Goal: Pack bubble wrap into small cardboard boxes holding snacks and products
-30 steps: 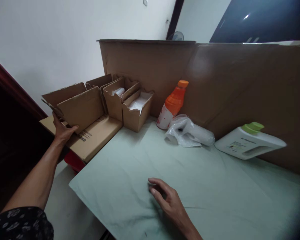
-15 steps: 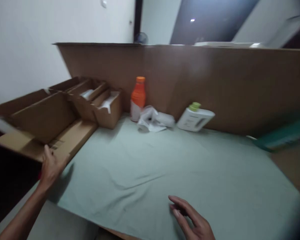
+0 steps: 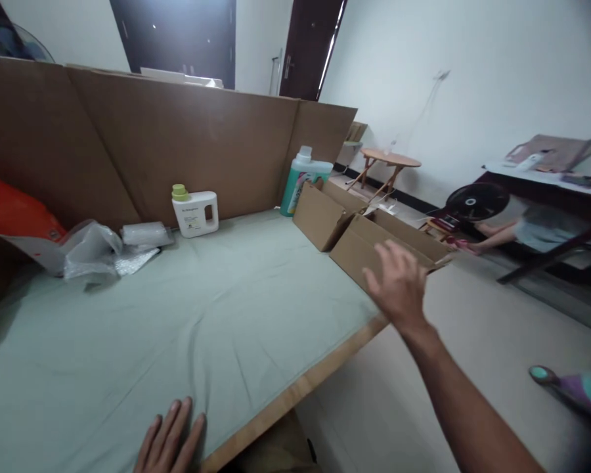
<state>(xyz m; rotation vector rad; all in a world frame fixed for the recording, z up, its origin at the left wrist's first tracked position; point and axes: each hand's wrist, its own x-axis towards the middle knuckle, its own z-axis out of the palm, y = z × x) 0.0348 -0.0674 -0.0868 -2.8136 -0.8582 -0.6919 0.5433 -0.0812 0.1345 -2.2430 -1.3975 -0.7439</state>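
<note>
Two hands in view, neither gripping anything. Right hand (image 3: pixel 398 286) extended, fingers spread, grip fully open, hovering just above near open brown cardboard box (image 3: pixel 374 246) at bench's right edge; contact with flap cannot be confirmed. Left hand (image 3: pixel 170 443) flat on pale green cloth-covered bench (image 3: pixel 201 315), fingers together, likely bracing body during reach. Second brown cardboard box (image 3: pixel 320 213) just behind first. Teal detergent bottle (image 3: pixel 300 180) beyond it. White jug with green cap (image 3: pixel 194 211), crumpled plastic wrap (image 3: pixel 91 249), orange item (image 3: pixel 14 217) well left, clear of reach. Brown cardboard wall (image 3: pixel 177 138) along back.
</note>
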